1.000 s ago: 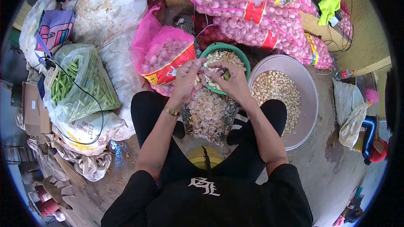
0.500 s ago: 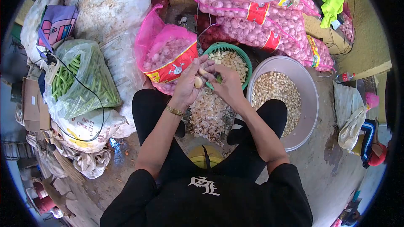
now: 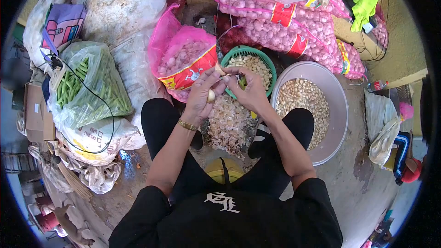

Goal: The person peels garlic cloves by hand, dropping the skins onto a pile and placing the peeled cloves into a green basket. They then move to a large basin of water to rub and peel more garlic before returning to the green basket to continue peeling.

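Observation:
My left hand (image 3: 202,95) is closed around a pale garlic clove (image 3: 211,96) that shows in its palm; its fingertips also pinch a small clove (image 3: 220,70). My right hand (image 3: 248,91) meets it there, with a small dark and yellow-green tool, partly hidden, in its fingers. Below both hands lies a heap of garlic peels (image 3: 227,128). Just behind them are a green basket (image 3: 273,67) of peeled cloves and an open pink mesh sack (image 3: 161,41) of garlic. A large pale tub (image 3: 337,110) of cloves stands at the right.
Full pink garlic sacks (image 3: 294,32) are stacked behind. A clear bag of green beans (image 3: 73,82) sits on a white sack at the left. Under me is a yellow stool or pail (image 3: 218,171). A plastic bag (image 3: 381,115) lies at the far right.
My hands have shifted slightly, and the small clove at the fingertips now points upward. The clove in my left palm shows a little lower and further left.

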The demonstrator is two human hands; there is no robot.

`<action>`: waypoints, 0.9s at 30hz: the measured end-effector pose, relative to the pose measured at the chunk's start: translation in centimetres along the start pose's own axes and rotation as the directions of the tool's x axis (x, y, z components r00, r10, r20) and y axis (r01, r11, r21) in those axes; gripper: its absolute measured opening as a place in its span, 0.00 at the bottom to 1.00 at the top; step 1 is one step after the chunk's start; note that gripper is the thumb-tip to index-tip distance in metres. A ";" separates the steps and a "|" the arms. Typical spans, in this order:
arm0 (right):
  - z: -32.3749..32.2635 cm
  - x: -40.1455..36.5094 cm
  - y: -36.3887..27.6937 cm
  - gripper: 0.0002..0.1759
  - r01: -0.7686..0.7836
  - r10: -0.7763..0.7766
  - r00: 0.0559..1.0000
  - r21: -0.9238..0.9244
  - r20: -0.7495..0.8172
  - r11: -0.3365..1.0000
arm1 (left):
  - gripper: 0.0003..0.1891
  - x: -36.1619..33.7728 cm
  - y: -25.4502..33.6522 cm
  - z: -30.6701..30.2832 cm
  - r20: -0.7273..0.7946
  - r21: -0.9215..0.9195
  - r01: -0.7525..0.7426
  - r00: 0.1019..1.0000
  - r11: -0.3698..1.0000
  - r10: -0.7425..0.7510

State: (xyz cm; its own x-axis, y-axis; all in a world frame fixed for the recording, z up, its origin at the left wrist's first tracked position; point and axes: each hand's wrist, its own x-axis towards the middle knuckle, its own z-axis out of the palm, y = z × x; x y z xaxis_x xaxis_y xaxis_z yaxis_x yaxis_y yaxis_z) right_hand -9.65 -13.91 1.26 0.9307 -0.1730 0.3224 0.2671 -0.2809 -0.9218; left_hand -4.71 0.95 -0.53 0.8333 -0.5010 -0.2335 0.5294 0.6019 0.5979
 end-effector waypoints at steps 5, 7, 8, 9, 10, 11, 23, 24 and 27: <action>-1.0 -0.3 0.6 0.12 -0.358 0.350 0.933 0.252 0.080 0.899 | 0.11 0.4 1.5 -1.1 -0.079 0.100 0.053 0.996 0.994 -0.045; -1.1 -0.2 1.3 0.13 -0.343 0.313 0.934 0.195 0.170 0.919 | 0.12 0.2 2.0 -1.0 0.022 0.174 0.018 1.000 0.985 -0.022; -1.2 -0.1 1.5 0.13 -0.344 0.313 0.934 0.196 0.169 0.919 | 0.12 0.1 1.9 -0.7 0.022 0.175 0.018 1.000 0.984 -0.022; -1.3 0.1 1.2 0.14 -0.345 0.315 0.932 0.164 0.181 0.924 | 0.12 0.0 1.7 0.0 0.018 0.334 -0.081 0.997 0.939 0.079; -1.3 0.2 1.0 0.15 -0.345 0.317 0.928 0.131 0.194 0.929 | 0.12 0.0 1.5 0.3 0.031 0.482 -0.172 0.983 0.859 0.179; -1.4 0.2 0.8 0.15 -0.346 0.318 0.928 0.131 0.194 0.929 | 0.12 0.0 1.4 0.2 0.030 0.482 -0.171 0.983 0.859 0.179; -1.2 0.1 1.3 0.23 -0.303 0.274 0.936 0.109 0.221 0.947 | 0.09 0.4 0.6 -0.8 0.262 0.679 -0.328 0.944 0.656 0.201; -1.2 0.1 1.6 0.23 -0.308 0.278 0.933 0.111 0.227 0.945 | 0.09 0.3 0.7 -0.7 0.259 0.681 -0.325 0.945 0.656 0.199; -1.0 0.0 1.7 0.23 -0.317 0.286 0.933 0.123 0.219 0.940 | 0.09 -0.2 0.8 0.1 0.232 0.690 -0.288 0.957 0.665 0.174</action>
State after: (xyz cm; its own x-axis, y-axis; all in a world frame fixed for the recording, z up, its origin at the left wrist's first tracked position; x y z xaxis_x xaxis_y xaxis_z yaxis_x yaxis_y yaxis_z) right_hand -9.44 -15.35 -0.05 0.9993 -0.0355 -0.0103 -0.0135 -0.0931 -0.9956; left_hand -4.49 1.47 0.04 0.8525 -0.5195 0.0585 0.0022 0.1155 0.9933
